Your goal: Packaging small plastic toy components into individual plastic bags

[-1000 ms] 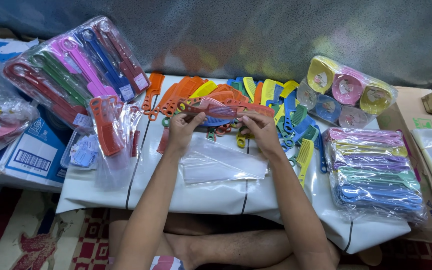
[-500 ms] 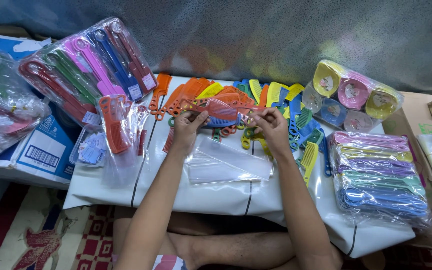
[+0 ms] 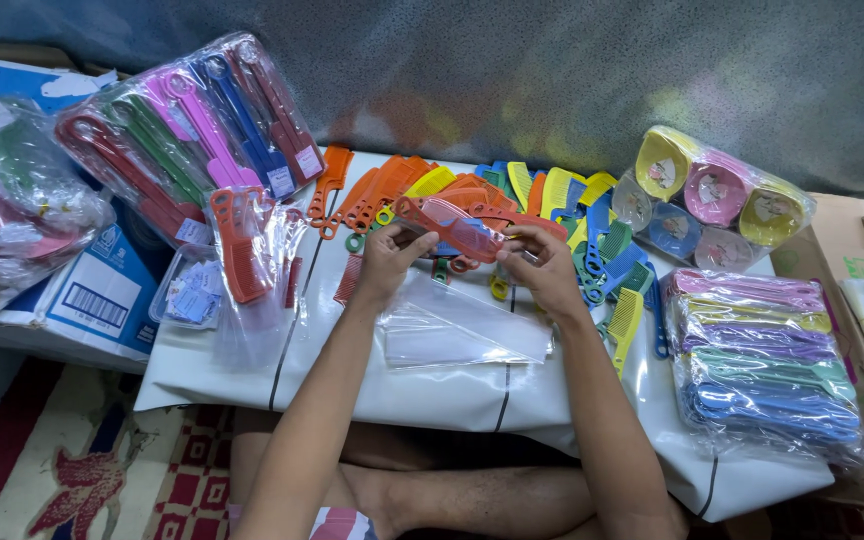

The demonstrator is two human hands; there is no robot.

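My left hand (image 3: 389, 262) and my right hand (image 3: 542, 266) together hold a red comb (image 3: 449, 225) inside a thin clear sleeve, just above the white-covered board (image 3: 422, 390). The left hand grips the comb's left end, the right hand pinches the sleeve's right end. Behind it lies a loose pile of combs (image 3: 512, 205) in orange, yellow, blue and green. A stack of empty clear sleeves (image 3: 462, 335) rests on the board right below my hands.
At the left sit a bagged bundle of long-handled combs (image 3: 192, 140), a bag of red combs (image 3: 247, 250) and a blue-white box (image 3: 92, 290). At the right are bagged round mirrors (image 3: 712, 195) and stacked comb packs (image 3: 762, 360). My legs show below the board.
Both hands have lifted the red comb in its sleeve slightly and shifted it a little left; the view has drifted, the rest stays put.
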